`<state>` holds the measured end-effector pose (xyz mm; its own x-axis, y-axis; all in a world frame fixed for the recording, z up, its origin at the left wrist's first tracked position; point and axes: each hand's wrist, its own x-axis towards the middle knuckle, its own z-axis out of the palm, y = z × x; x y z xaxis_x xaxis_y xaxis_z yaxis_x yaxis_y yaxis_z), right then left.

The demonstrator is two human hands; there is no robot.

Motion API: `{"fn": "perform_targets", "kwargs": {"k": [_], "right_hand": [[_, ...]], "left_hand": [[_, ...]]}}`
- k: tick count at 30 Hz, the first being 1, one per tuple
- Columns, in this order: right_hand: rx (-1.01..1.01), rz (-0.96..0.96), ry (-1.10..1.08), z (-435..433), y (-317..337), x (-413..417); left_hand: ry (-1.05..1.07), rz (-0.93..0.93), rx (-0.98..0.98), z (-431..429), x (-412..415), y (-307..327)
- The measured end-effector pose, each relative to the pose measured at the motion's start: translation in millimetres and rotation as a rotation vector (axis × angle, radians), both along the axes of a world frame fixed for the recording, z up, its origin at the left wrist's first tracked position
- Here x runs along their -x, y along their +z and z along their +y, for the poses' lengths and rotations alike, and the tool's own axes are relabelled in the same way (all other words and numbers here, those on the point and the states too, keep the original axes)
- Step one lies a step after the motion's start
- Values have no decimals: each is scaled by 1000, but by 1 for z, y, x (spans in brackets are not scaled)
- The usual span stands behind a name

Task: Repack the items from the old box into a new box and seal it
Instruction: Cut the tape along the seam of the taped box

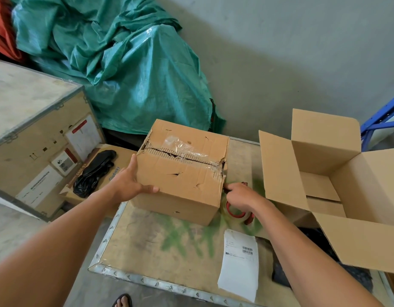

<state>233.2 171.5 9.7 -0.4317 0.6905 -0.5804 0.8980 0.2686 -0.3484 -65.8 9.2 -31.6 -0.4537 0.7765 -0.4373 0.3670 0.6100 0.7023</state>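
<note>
Old box (180, 173) on table (147, 244), between hands. Left hand (130, 185) grips its left edge. Right hand (239, 196) curled at its right side over tape gun (239, 212); grasp unclear.

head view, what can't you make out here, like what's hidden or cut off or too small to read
- Old box: contents hidden; its taped flaps are shut.
- Tape dispenser: mostly covered by the right hand, so the grip is unclear.
- New box: right side cut off by the frame edge; its near wall hides part of the floor.
- Paper label: print too small to read.
- Left hand: palm hidden against the old box.
</note>
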Motion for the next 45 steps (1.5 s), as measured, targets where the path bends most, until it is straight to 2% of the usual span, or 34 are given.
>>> {"fn": "perform_targets", "kwargs": {"k": [9, 15, 19, 26, 30, 34, 39, 45], "right_hand": [[64, -124, 29, 2, 5, -8], [27, -144, 76, -12, 8, -2], [97, -168, 30, -19, -4, 0], [234, 88, -349, -32, -16, -9], [202, 140, -353, -59, -32, -7], [213, 281, -408, -95, -56, -9], [196, 260, -575, -120, -93, -17], [205, 284, -595, -147, -135, -12]], "left_hand": [[-7, 3, 3, 2, 3, -3], [-7, 1, 9, 1, 0, 0], [-15, -7, 6, 2, 0, 0], [-18, 3, -5, 1, 0, 0], [-14, 2, -6, 1, 0, 0], [-11, 10, -5, 1, -2, 0], [4, 9, -3, 2, 3, -3], [5, 10, -6, 2, 4, -6]]}}
